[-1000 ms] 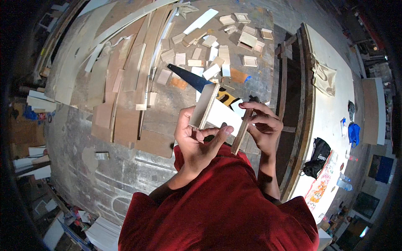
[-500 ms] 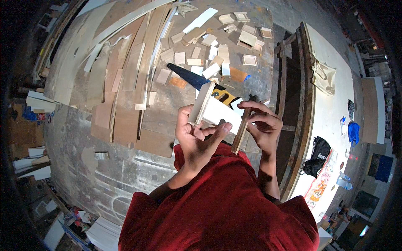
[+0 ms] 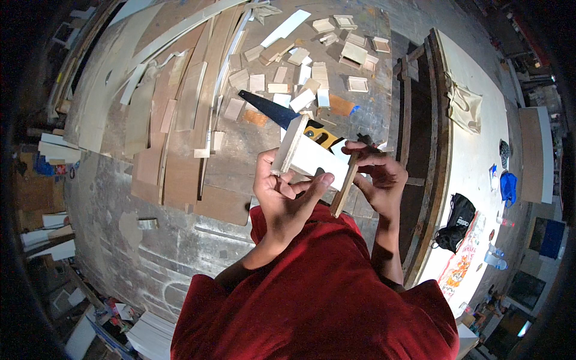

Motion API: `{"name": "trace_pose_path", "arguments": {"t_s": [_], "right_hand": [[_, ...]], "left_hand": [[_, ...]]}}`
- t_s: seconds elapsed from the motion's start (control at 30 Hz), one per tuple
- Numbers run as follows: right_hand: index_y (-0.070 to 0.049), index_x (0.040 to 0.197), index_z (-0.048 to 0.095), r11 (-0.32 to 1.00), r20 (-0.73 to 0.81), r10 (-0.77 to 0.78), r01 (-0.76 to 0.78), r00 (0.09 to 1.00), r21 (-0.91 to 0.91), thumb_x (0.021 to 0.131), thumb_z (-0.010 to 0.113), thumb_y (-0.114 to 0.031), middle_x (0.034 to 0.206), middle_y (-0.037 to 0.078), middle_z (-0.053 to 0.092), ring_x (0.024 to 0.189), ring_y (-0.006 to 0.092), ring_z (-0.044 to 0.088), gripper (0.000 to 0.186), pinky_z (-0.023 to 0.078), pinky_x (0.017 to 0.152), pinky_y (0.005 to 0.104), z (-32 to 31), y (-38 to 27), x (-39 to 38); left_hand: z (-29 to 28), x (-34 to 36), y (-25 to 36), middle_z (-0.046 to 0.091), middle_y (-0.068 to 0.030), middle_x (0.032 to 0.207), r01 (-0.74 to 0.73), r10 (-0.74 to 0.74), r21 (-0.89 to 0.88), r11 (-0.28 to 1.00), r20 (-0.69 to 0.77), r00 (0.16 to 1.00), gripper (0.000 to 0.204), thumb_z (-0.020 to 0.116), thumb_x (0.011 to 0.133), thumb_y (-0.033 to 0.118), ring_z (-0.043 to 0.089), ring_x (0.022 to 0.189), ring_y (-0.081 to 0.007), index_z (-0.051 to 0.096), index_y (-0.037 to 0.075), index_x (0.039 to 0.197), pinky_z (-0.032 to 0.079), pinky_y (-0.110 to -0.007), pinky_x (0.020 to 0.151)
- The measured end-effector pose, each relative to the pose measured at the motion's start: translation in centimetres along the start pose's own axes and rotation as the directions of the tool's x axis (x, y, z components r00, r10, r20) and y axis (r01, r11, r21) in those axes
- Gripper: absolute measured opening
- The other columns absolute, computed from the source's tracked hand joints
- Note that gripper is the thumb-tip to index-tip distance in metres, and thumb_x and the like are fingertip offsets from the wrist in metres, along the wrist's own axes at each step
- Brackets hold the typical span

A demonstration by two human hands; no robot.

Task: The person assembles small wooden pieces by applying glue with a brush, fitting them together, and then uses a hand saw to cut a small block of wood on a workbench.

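My left hand [image 3: 282, 195] is closed around a small wooden assembly, its thumb lying along the near edge of a white panel [image 3: 319, 163]. At the panel's left end a short board [image 3: 290, 144] stands up, with a raw wood edge. Between the thumb and fingers of my right hand [image 3: 382, 178] is a narrow wooden strip [image 3: 344, 191], held along the panel's right end; whether it is fixed there I cannot tell. Just beyond both hands lies a handsaw [image 3: 267, 109] with a dark blue blade and a yellow and black handle [image 3: 320, 134], partly covered by the assembly.
Several small wooden pieces, some like little trays [image 3: 354, 54], lie scattered on the worktable. Long boards [image 3: 180, 114] are piled at the left, with a tape roll [image 3: 147, 224] nearer me. A pale table [image 3: 474, 150] at the right carries a cloth bag [image 3: 465, 108] and a black bag [image 3: 454, 225].
My right hand has shifted slightly, and the strip's near end has moved a little up and left, closer against the white panel. My left hand has barely moved.
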State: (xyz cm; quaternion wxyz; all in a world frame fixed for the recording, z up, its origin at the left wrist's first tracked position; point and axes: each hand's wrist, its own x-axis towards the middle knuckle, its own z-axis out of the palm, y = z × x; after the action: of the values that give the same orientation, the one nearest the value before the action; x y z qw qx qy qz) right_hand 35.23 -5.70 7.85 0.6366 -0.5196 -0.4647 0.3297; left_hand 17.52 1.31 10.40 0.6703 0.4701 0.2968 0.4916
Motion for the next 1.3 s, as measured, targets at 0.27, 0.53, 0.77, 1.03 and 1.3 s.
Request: {"name": "trace_pose_path", "arguments": {"t_s": [0.27,0.53,0.77,1.03,1.3], "right_hand": [[0.001,0.097,0.067,1.0,-0.03,-0.023,0.024,0.999,0.009,0.072,0.076,0.014,0.122,0.022,0.064,0.108,0.0259,0.065,0.029,0.059,0.083,0.033,0.2,-0.3,0.4],[0.0,0.09,0.074,0.984,-0.032,-0.132,0.127,0.991,-0.123,0.066,0.081,0.007,0.118,0.017,0.068,0.104,0.0252,0.067,0.026,0.057,0.084,0.0339,-0.1,0.4,0.3],[0.001,0.097,0.074,0.994,-0.062,-0.101,0.098,0.993,-0.048,0.067,0.081,0.009,0.122,0.019,0.066,0.106,0.0233,0.065,0.032,0.058,0.082,0.031,0.2,0.2,0.1],[0.002,0.12,0.066,0.987,0.037,-0.02,0.014,0.999,0.158,0.061,0.089,-0.002,0.14,0.024,0.051,0.126,0.0317,0.054,0.063,0.059,0.089,0.0407,-0.1,0.5,-0.2],[0.001,0.131,0.057,0.97,0.063,0.001,-0.016,0.998,0.244,0.054,0.095,-0.013,0.146,0.026,0.043,0.134,0.0329,0.046,0.087,0.055,0.095,0.0398,0.2,0.6,-0.2]], "left_hand": [[0.1,0.0,0.1,0.059,-0.0162,0.113,0.007,-0.007,-0.011,1.0,0.003,1.0,0.056,0.077,0.078,-0.005,0.065,0.104,-0.0227,0.038,0.0,0.118,0.063,-0.034,0.079],[0.2,0.1,0.1,0.059,-0.0132,0.109,0.027,-0.028,-0.057,0.998,-0.02,0.999,0.055,0.078,0.079,-0.002,0.065,0.102,-0.0209,0.04,-0.001,0.119,0.06,-0.034,0.083],[0.2,0.3,-0.3,0.058,-0.0165,0.115,0.007,-0.008,-0.051,0.999,-0.005,1.0,0.057,0.078,0.079,-0.004,0.065,0.103,-0.0224,0.037,0.0,0.118,0.063,-0.035,0.08],[0.4,0.4,-0.2,0.059,-0.0166,0.113,-0.012,0.011,-0.025,1.0,-0.022,1.0,0.058,0.078,0.079,-0.003,0.065,0.103,-0.0217,0.036,0.0,0.119,0.062,-0.035,0.082],[0.6,0.7,-0.5,0.058,-0.0175,0.113,-0.016,0.015,-0.021,1.0,-0.041,0.999,0.062,0.08,0.077,-0.001,0.067,0.1,-0.0229,0.033,0.0,0.118,0.063,-0.034,0.08]]}}
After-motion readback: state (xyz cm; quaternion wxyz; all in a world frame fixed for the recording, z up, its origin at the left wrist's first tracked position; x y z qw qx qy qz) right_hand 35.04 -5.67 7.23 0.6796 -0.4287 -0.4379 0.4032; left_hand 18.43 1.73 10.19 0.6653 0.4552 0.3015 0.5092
